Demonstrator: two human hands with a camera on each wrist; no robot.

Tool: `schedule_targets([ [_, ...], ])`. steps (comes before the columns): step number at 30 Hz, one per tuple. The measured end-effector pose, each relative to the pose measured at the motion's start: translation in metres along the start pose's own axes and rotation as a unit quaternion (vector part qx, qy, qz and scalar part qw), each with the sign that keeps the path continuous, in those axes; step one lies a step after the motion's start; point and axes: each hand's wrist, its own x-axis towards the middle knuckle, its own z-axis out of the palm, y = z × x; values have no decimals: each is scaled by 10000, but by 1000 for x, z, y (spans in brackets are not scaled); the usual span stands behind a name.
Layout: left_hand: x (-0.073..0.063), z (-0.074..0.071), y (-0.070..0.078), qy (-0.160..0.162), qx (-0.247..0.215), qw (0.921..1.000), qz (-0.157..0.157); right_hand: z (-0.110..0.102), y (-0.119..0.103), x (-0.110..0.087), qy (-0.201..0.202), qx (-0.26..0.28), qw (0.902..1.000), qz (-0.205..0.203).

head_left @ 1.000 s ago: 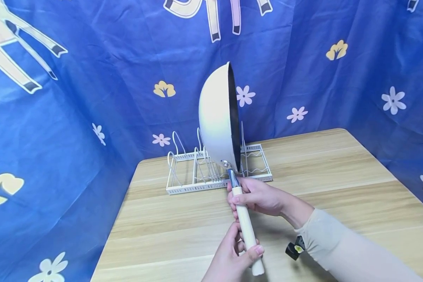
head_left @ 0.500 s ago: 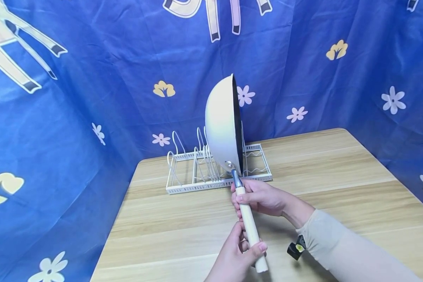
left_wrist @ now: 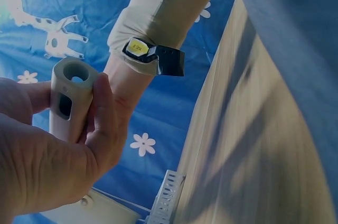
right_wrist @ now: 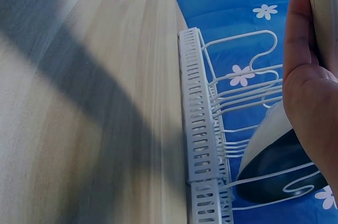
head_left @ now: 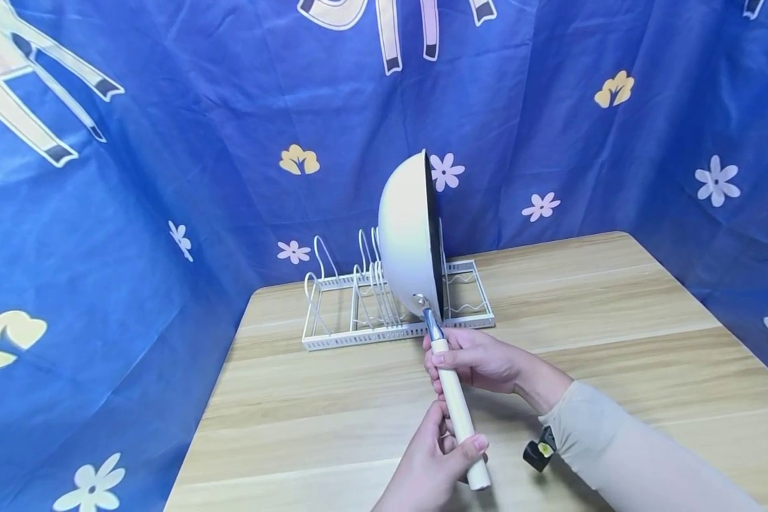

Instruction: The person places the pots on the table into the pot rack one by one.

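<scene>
A wok [head_left: 406, 235], white outside and dark inside, stands on edge with its open side facing right. In the head view it appears among the wire dividers of a white pan rack [head_left: 345, 341]; the right wrist view shows its dark inside [right_wrist: 280, 168] behind the wires. My right hand [head_left: 476, 361] grips the upper part of the pale handle [head_left: 456, 402], close to the metal neck. Lower down, my left hand [head_left: 438, 455] pinches the handle near its end. That hollow handle end [left_wrist: 73, 73] shows between thumb and fingers in the left wrist view.
The rack stands toward the back of a wood-grain table [head_left: 307, 412]. Behind and beside the table hangs a blue patterned cloth [head_left: 230, 142]. A black wrist device [head_left: 537, 449] is strapped by the right sleeve.
The wok has come down and slightly right, in among the rack's dividers. Both hands have shifted a little to the right with the handle, keeping their hold.
</scene>
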Motion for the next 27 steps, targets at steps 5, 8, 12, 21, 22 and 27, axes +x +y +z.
schedule_targets([
  [5, 1, 0, -2, -21, 5, 10000, -29, -1, 3, -1, 16, 74, 10000, 34],
  [8, 2, 1, -2, -50, -19, 10000, -26, -3, 5, -1, -21, 127, 9999, 7],
  [12, 3, 2, -3, -112, -58, 9999, -20, -5, 6, -1, -51, 104, 9999, -20],
  [21, 9, 1, -7, -204, -38, 9997, -130, -10, 6, -1, 12, -25, 9998, 217],
  [22, 9, 1, -8, -197, -5, 9997, -149, -10, 6, -2, -5, -37, 9997, 246],
  [27, 11, -3, -11, -253, 184, 9992, -258, -14, 9, -4, -57, -229, 9992, 329],
])
